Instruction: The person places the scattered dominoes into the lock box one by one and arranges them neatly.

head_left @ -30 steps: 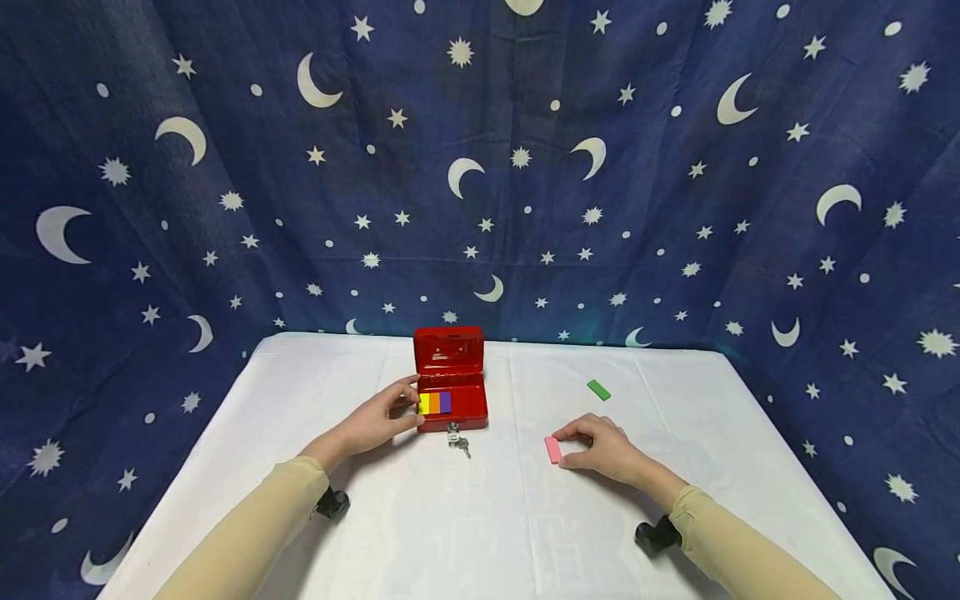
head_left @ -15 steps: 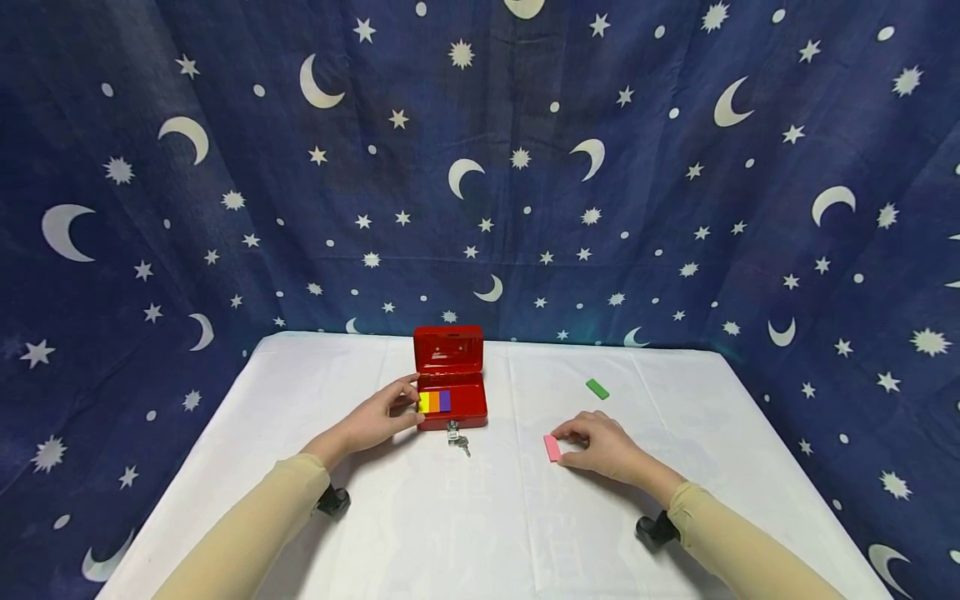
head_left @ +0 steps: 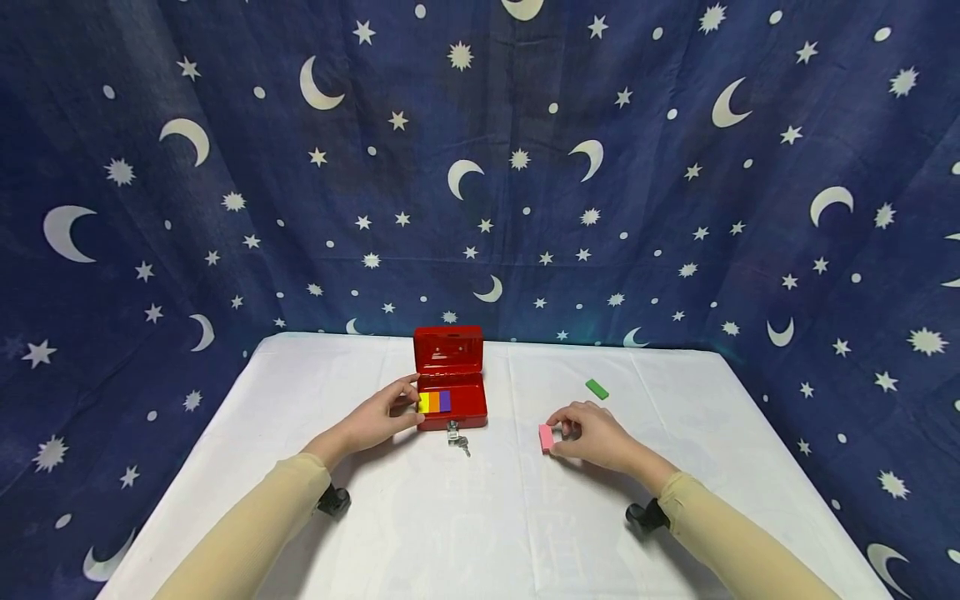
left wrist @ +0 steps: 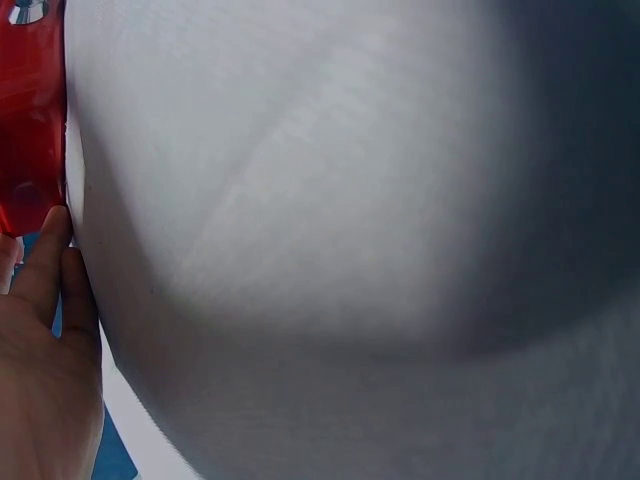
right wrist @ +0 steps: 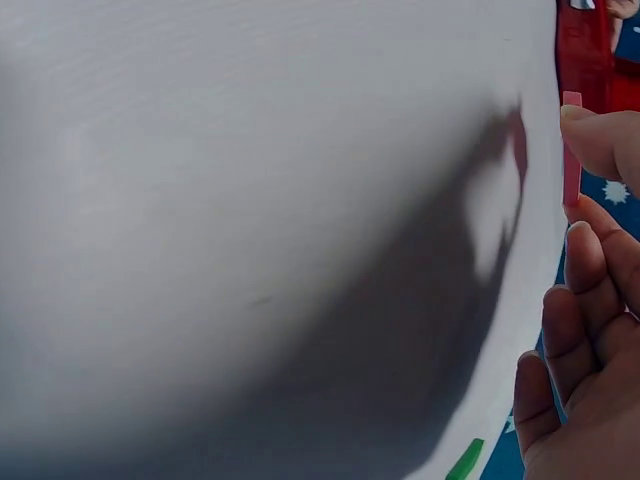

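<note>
A red cash box stands with its lid raised, back left of the table's middle. Yellow, orange and purple blocks sit side by side in its left part. My left hand rests at the box's left side, thumb near the front corner and fingers farther back; the left wrist view shows straight fingers against the red wall. My right hand pinches a pink block by its ends between thumb and fingertips. In the right wrist view the block is raised above its shadow.
A green block lies on the white tablecloth behind my right hand. Keys hang from the lock at the front of the box. A dark blue curtain with moons and stars surrounds the table.
My right hand has lifted the pink block and carried it slightly left and back; the block has tilted more upright. My left hand has stayed at the box.
</note>
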`<state>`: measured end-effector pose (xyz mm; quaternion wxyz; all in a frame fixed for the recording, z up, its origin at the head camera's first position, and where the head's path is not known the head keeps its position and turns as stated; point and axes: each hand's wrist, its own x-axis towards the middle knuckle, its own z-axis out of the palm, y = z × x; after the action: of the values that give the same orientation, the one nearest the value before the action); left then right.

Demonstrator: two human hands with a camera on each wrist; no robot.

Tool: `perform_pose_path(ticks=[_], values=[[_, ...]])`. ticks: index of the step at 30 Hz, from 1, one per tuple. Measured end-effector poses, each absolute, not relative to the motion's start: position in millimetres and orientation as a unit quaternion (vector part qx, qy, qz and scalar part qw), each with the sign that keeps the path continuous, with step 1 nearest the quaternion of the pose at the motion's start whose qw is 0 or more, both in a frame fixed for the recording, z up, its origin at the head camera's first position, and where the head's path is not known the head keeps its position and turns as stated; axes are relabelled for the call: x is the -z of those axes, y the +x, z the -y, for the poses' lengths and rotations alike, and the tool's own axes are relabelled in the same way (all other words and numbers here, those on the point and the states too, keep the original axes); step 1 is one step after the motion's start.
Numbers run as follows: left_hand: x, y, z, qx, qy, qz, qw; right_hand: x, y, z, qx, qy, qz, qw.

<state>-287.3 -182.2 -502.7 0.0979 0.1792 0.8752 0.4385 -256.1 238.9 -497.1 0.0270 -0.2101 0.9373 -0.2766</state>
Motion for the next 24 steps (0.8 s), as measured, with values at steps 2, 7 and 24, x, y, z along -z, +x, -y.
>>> perform_pose_path(ticks=[2, 7, 24], values=[[502, -287, 182, -0.438, 0.179, -0.875, 0.098, 494, -258, -236, 0.289, -0.213, -0.933, 0.023], [503, -287, 183, -0.441, 0.181, -0.873, 0.098, 487, -264, -229, 0.308, -0.212, -0.927, 0.02], [501, -286, 182, -0.447, 0.171, -0.872, 0.104, 464, -287, -190, 0.343, -0.205, -0.917, 0.016]])
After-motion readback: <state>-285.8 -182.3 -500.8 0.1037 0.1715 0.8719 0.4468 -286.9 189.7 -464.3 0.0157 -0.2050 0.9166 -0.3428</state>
